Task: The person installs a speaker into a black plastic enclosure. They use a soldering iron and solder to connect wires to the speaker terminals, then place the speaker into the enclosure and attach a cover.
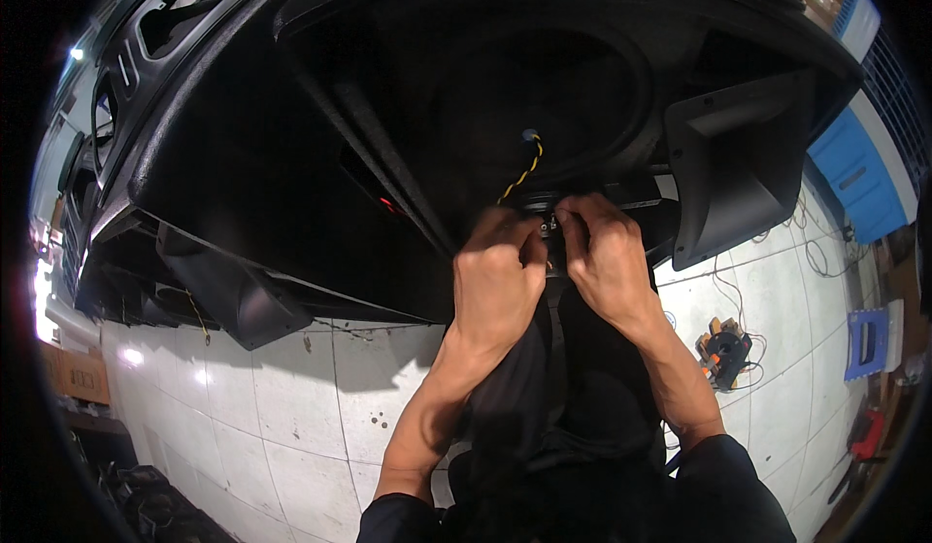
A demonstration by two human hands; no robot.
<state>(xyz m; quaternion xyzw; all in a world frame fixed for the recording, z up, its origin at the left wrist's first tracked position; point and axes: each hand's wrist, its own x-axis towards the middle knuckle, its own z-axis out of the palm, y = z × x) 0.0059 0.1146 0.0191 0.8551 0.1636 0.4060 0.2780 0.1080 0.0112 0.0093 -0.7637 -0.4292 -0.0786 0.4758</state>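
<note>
Right in front of me is a large black speaker cabinet point(243, 184), with its dark inside facing me. A twisted yellow-and-black wire point(536, 160) comes out of a hole in it and runs down behind the fingers of my left hand point(498, 281). My right hand point(610, 266) is beside it, thumb and fingers pinched together. Between the fingertips of both hands show small shiny metal parts point(549, 223), too small to name. My left fingers are closed too; their tips are partly hidden. A black horn point(743, 169) hangs to the right of my hands.
Another black cabinet with a horn point(238, 296) and a loose yellow wire point(197, 315) stands at left. White tiles point(291, 397) cover the floor. To the right lie a black-and-orange object point(726, 354) and thin cables, with a blue stool point(864, 344) farther out. A cardboard box point(76, 373) is far left.
</note>
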